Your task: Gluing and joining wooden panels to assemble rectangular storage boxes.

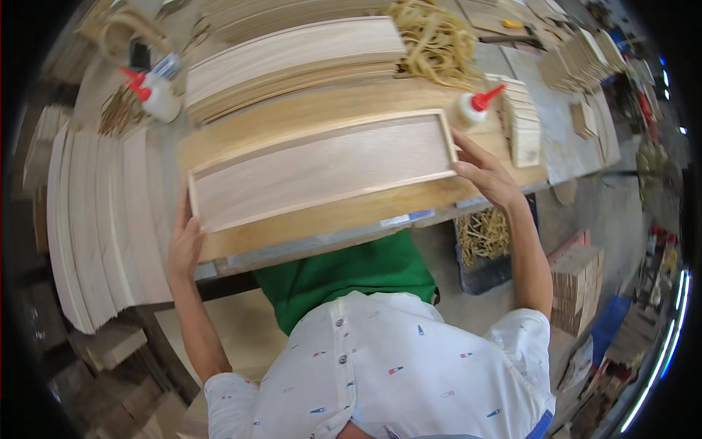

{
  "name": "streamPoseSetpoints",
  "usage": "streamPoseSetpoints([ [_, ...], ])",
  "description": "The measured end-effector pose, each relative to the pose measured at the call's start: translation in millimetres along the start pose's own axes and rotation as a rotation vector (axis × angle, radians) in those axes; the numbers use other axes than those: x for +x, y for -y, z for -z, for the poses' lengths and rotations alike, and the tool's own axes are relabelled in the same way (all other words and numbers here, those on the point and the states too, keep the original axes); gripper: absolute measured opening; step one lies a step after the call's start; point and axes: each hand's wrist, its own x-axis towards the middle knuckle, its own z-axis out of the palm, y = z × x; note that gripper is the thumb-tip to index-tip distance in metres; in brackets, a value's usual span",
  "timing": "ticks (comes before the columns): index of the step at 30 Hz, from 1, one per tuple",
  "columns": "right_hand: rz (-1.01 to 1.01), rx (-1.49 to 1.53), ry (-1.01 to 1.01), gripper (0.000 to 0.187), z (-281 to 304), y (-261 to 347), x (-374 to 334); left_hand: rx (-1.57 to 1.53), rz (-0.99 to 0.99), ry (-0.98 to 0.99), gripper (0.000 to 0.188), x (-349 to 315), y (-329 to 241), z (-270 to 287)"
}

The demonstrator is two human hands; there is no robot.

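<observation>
Legibility check: I can read no text, numbers or signs. A blue-and-white packet (167, 66) near the red-capped bottle (159, 101) on my left is too small and blurred to read. I make out no characters on the white-and-blue strip (395, 219) at the bench's (314, 242) near edge.

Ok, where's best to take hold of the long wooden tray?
Probably the two short ends, from left and right: the wooden tray is long and shallow, so opposed holds should keep it level. The left hand and right hand are there.
</observation>
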Motion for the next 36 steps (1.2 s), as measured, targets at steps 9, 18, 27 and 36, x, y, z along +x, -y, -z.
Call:
streamPoseSetpoints([
  [9, -0.015, 0.101, -0.109, 0.053, -2, 6, -4, 0.057, -0.093, -0.085, 0.08, 2, -10, -8],
  [18, -0.118, -0.005, -0.56, 0.031, 7, 13, -22, 0.005, -0.079, -0.649, 0.039, -25, 11, 43],
  [27, 0.165, -0.368, -0.631, 0.024, 104, -17, 83, -0.049, 0.007, -0.743, 0.034, -30, 36, 20],
  [36, 0.24, -0.997, -0.5, 0.022, 114, -28, 146, 0.006, 0.007, -0.831, 0.041, -72, 23, 4],
])
